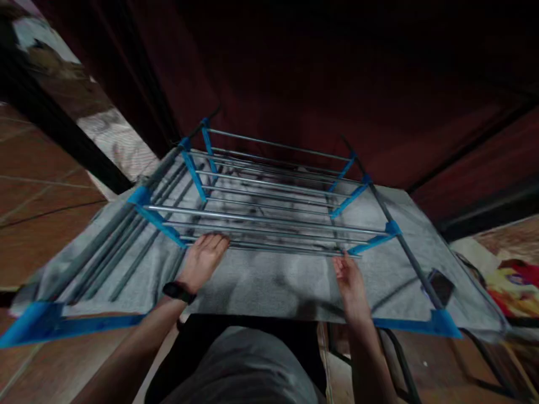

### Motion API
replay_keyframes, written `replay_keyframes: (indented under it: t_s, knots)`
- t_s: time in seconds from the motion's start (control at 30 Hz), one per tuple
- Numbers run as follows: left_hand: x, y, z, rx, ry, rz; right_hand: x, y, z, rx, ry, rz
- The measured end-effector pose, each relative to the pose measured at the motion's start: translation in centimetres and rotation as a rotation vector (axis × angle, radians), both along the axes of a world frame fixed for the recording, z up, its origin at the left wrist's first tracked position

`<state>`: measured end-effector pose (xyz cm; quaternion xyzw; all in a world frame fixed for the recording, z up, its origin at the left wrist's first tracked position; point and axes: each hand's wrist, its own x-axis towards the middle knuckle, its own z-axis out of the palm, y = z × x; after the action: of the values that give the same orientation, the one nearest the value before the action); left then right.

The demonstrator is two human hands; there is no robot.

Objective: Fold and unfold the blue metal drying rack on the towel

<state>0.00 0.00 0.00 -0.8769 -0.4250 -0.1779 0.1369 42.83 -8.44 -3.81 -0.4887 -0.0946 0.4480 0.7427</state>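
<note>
A rack (269, 219) of metal rods and blue plastic brackets stretches across the table in front of me. My left hand (205, 257), with a dark band at the wrist, has its fingers closed over the left part of the lowest near metal rod (278, 248). Toward that rod's right end, my right hand (348, 274) pinches it beside a blue bracket (374, 242). Another blue bracket (158, 221) stands left of my left hand. Grey side tubes (415, 264) run through the bracket ends. My palms and some fingertips are hidden.
Several loose grey tubes (137, 269) lie at the left on the cloth-covered table (269, 286). A dark phone (440, 287) rests at the right. Behind the table hangs a dark red curtain (295, 73). A yellow and red bundle (514, 289) is at the far right.
</note>
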Motion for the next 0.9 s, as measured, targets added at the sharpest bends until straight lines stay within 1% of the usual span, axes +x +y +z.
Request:
replay_keyframes:
  t_s: [0.1,0.17,0.3,0.47,0.77,0.9]
  knots:
    - [0.5,-0.7,0.8,-0.046,0.008,0.032,0.7,-0.3,-0.4,-0.017,-0.002,-0.002]
    - [0.6,-1.0,1.0,-0.067,0.016,0.034,1.0,-0.3,-0.7,-0.033,0.006,-0.013]
    - [0.3,-1.4,0.6,-0.068,0.042,0.016,1.1,-0.4,-1.3,-0.052,-0.015,-0.022]
    - [-0.2,-1.6,-0.2,-0.054,0.054,0.031,0.5,-0.6,-1.5,-0.048,-0.053,0.036]
    - [-0.3,-1.8,0.1,-0.100,0.087,0.059,0.2,0.0,-1.1,-0.056,-0.019,0.052]
    - [-0.5,-1.7,-0.2,-0.117,0.091,0.068,0.3,0.1,-1.2,-0.062,0.035,0.077]
